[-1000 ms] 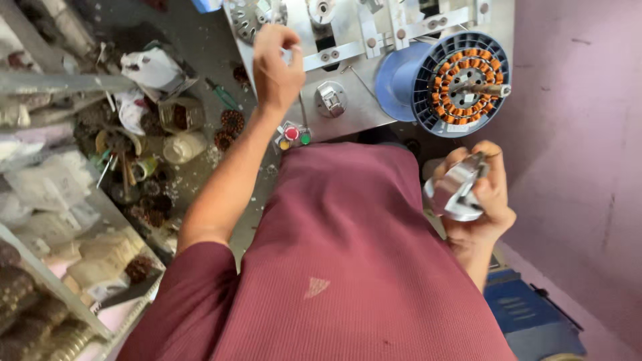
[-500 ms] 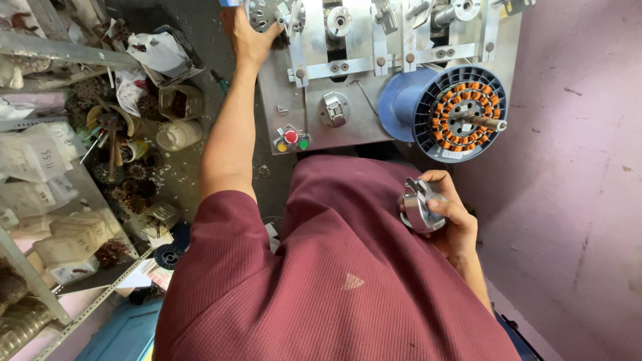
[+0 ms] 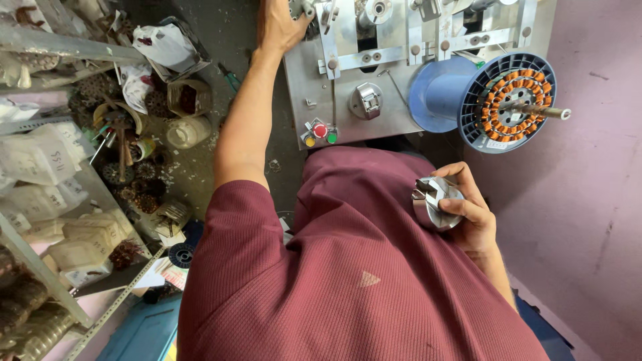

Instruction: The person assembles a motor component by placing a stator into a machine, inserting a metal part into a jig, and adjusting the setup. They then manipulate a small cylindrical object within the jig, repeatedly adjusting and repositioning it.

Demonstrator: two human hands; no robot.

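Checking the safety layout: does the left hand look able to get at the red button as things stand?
Probably yes: the left hand rests on the machine just above the red button, with bare panel between them.

Head camera looks steeply down, close.

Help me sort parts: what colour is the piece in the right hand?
Shiny silver metal piece in the right hand, head view.

Open room lies to the right of the grey metal machine (image 3: 374,80) along the pink wall (image 3: 595,200) — though the blue spool (image 3: 468,100) with its jutting shaft (image 3: 545,112) juts into it. Leftward, cluttered shelves (image 3: 60,200) and jars on the floor (image 3: 187,130) crowd the passage.
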